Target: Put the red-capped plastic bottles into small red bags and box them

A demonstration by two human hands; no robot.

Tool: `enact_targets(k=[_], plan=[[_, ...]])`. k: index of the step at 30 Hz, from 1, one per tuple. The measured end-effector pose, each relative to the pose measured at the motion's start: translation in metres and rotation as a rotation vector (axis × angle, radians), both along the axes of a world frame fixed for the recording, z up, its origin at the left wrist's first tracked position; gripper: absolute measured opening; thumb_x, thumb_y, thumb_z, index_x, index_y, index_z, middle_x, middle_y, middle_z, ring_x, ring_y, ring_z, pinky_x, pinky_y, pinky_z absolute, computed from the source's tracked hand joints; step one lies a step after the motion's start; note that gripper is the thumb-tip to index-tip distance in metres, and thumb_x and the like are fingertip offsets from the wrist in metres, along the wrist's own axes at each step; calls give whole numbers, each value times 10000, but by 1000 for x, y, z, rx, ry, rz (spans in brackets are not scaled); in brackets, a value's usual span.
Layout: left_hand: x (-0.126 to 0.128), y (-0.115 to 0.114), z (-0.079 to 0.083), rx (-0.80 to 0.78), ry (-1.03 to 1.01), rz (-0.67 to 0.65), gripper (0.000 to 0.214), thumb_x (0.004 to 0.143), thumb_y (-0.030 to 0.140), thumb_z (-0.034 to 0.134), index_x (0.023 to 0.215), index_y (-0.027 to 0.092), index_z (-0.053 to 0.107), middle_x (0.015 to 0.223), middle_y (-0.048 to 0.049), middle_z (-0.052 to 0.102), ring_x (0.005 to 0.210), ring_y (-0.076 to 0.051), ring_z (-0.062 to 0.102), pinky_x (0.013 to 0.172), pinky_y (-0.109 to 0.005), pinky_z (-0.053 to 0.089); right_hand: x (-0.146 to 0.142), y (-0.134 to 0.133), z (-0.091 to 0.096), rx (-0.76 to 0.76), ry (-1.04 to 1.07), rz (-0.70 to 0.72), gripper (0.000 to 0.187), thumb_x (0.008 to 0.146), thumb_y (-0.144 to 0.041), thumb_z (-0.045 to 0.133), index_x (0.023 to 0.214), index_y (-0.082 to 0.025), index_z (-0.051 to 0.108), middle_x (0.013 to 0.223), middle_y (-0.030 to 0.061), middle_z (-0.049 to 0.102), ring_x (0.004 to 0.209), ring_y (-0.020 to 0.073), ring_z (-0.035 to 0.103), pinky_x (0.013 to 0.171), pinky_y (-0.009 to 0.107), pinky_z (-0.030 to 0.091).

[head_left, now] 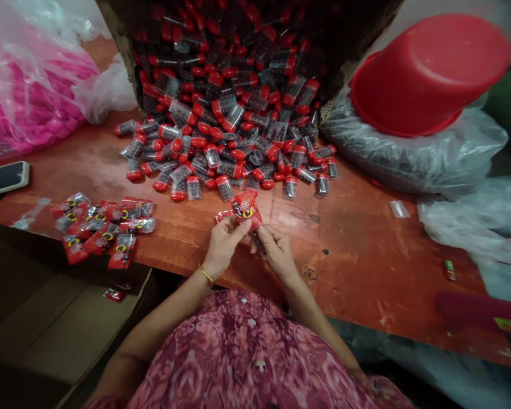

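Observation:
Both hands meet over the near part of the table, fingers closed. My left hand (223,241) pinches a red printed packet (244,207) with a yellow-and-black mark. My right hand (276,250) touches the lower end of the same packet, thumb and fingers together; a dark part of something shows between the hands, partly hidden. Another red piece lies just behind my left fingers. Beyond them spreads a heap of small clear containers with red caps (238,153) and dark contents. Several similar red packets (104,227) lie in a loose pile to the left.
The capped containers spill from a large box (121,51). A red bucket (426,74) rests upside down on a plastic bag (413,162) at right. Pink items in plastic (38,96) and a phone (6,179) lie left. Below is an open carton (89,335) with red packets inside.

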State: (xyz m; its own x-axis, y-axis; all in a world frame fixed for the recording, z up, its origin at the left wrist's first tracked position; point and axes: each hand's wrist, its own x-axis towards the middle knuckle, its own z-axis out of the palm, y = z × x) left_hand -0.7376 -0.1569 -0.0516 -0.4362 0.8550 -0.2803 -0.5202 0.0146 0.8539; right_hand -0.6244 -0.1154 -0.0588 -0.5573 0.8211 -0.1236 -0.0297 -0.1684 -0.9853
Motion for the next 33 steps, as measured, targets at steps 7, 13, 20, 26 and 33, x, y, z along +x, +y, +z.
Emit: enact_targets(k=[7, 13, 20, 26, 33], plan=[[4, 3, 0, 7, 0, -153, 437, 639, 554, 694, 588, 138, 571, 414, 30, 513, 369, -106, 502, 399, -231, 427, -12, 0, 0, -48, 44, -65, 447, 782, -592, 542, 623, -175, 517, 463, -47, 529, 328, 42, 385, 334, 165, 321], [5, 1, 0, 1, -91, 42, 372, 623, 473, 732, 705, 132, 608, 523, 36, 564, 401, -71, 501, 392, -188, 390, -16, -2, 0, -258, 180, -34, 410, 690, -567, 655, 836, -215, 503, 580, -83, 568, 343, 54, 449, 357, 185, 432], [-10, 4, 4, -22, -82, -35, 330, 555, 361, 789, 722, 113, 649, 594, 0, 619, 498, -77, 527, 497, -198, 430, -14, 1, 4, -95, 57, -63, 405, 676, -539, 678, 802, -219, 465, 495, -103, 541, 320, 51, 431, 431, 222, 504], [-20, 4, 12, -42, -181, -14, 413, 500, 432, 811, 721, 121, 653, 601, -7, 628, 487, -86, 515, 467, -209, 419, -24, -1, 6, -82, 53, 0, 377, 701, -532, 659, 788, -213, 479, 469, -97, 532, 310, 53, 424, 440, 231, 512], [-6, 7, 4, -58, -151, 50, 421, 520, 461, 800, 698, 114, 642, 536, 16, 580, 432, -56, 449, 403, -190, 327, -30, -7, 7, -118, 74, -128, 377, 690, -536, 654, 763, -207, 483, 537, -73, 572, 296, 37, 385, 344, 194, 416]])
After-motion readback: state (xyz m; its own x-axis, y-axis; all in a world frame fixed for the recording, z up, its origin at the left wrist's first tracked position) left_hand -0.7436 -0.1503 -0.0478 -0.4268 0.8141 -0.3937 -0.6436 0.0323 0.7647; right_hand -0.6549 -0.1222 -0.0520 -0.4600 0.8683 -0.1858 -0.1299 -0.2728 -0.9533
